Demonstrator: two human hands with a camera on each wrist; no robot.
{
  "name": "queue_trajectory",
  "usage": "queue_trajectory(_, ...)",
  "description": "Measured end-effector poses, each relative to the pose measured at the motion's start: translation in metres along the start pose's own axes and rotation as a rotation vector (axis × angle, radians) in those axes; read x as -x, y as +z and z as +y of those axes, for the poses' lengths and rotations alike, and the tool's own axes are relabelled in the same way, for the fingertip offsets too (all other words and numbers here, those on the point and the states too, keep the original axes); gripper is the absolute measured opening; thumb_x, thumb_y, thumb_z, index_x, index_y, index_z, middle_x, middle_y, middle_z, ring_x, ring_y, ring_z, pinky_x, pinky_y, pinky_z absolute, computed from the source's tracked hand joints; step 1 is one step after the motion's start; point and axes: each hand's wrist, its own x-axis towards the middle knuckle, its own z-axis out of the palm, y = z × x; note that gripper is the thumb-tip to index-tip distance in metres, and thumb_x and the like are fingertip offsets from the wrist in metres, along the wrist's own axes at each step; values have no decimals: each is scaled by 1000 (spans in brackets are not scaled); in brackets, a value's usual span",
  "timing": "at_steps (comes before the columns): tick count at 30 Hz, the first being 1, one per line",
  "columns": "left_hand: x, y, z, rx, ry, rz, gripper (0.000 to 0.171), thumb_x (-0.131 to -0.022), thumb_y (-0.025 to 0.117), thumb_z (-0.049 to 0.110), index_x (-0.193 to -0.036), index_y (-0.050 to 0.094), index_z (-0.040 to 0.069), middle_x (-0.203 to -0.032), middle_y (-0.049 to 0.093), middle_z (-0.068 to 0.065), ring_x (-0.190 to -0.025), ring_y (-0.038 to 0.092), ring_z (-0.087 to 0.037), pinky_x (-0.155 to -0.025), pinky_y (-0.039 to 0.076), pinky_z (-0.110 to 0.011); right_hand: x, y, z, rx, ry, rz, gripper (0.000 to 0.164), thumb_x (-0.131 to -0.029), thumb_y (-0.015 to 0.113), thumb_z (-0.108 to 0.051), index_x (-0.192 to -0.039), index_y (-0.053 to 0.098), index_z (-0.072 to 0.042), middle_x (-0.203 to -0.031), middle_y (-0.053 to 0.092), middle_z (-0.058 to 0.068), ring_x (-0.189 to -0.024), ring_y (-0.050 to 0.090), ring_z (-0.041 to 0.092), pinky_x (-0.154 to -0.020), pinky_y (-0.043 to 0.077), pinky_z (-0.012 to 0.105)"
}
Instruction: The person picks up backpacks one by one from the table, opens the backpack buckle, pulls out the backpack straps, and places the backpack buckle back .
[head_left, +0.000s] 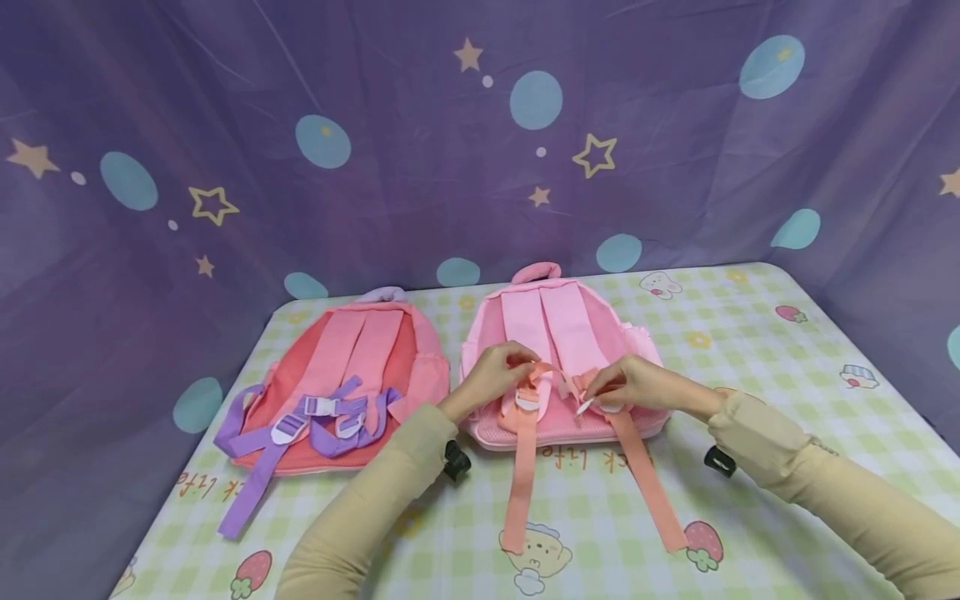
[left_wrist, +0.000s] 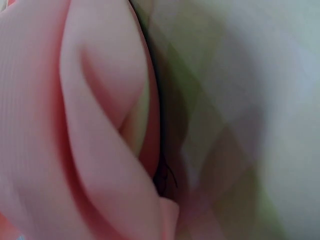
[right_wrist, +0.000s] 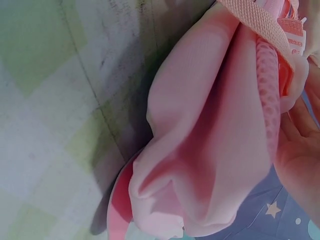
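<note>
A pink backpack lies with its shoulder straps facing up, its top handle toward the back wall. At its lower left, my left hand pinches an orange webbing strap between thumb and fingers. My right hand pinches a small pale buckle piece on the strap at the lower right. Between the hands the webbing bunches up, and its exact path is hard to make out. A white slider sits beneath my left hand. In the right wrist view, the backpack's side partly hides my fingers.
Left of it lies a coral backpack with purple straps and a fastened white buckle. Two orange strap ends trail toward the front over the green checked tablecloth. A purple curtain hangs behind.
</note>
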Motion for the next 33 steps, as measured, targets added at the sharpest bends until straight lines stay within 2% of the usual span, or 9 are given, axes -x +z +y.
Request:
queue_trajectory(7, 0, 1, 1, 9, 2, -1, 15, -84, 59, 8, -97, 65, 4, -91, 63, -7, -83, 56, -15, -73, 46, -21, 3, -1, 1, -11, 35, 8, 13, -79, 63, -6, -91, 69, -7, -86, 67, 1, -66, 52, 5, -57, 46, 20)
queue_trajectory(12, 3, 0, 1, 19, 20, 0, 16, -83, 60, 8, -98, 65, 4, -88, 63, -7, -79, 56, -14, -71, 46, -21, 9, -4, 0, 18, 29, 84, 16, -78, 66, -14, -92, 69, -5, -87, 67, 2, -77, 59, 5, -65, 50, 23)
queue_trajectory(15, 8, -3, 1, 21, 33, 7, 17, -82, 61, 9, -98, 65, 5, -89, 63, -6, -80, 57, -15, -73, 46, -22, 15, -9, -1, 35, 18, 140, 19, -78, 67, -17, -92, 68, -4, -88, 67, 4, -82, 61, 10, -71, 50, 29)
queue_trajectory(17, 12, -7, 1, 5, 36, 14, 17, -82, 61, 11, -98, 65, 6, -89, 63, -4, -82, 57, -14, -75, 45, -23, 20, -13, -3, 44, 54, 163, 21, -79, 66, -17, -94, 68, -4, -90, 67, 5, -86, 61, 15, -76, 49, 35)
queue_trajectory(21, 23, -17, 4, -58, 72, 30, 16, -82, 61, 11, -97, 65, 7, -90, 61, -3, -86, 56, -15, -78, 46, -27, 30, -19, -4, 108, 75, 230, 22, -80, 65, -16, -98, 67, -3, -94, 66, 5, -91, 60, 20, -81, 46, 39)
queue_trajectory(25, 34, -24, 6, -131, 169, 36, 17, -80, 63, 9, -96, 64, 3, -93, 57, -7, -91, 55, -21, -81, 46, -33, 39, -20, -3, 177, 66, 285, 24, -79, 66, -14, -101, 66, -4, -98, 65, 4, -96, 58, 21, -82, 45, 41)
queue_trajectory(28, 45, -29, 7, -182, 220, 28, 25, -78, 66, 13, -99, 61, 1, -101, 54, -11, -97, 52, -25, -86, 42, -38, 45, -19, -2, 211, 49, 302, 31, -77, 68, -16, -106, 63, -5, -104, 63, 5, -102, 55, 24, -84, 43, 43)
queue_trajectory(30, 53, -30, 8, -241, 220, 13, 35, -77, 68, 21, -105, 59, 2, -109, 51, -13, -103, 48, -27, -89, 39, -41, 48, -18, -1, 232, 49, 306, 40, -75, 70, -21, -111, 60, -6, -109, 61, 5, -106, 52, 27, -84, 42, 45)
queue_trajectory(33, 65, -31, 10, -323, 165, -15, 52, -74, 70, 33, -116, 54, 8, -125, 42, -17, -114, 40, -31, -94, 32, -49, 50, -15, 4, 238, 53, 290, 55, -72, 73, -27, -118, 54, -5, -118, 56, 10, -113, 45, 32, -88, 38, 49)
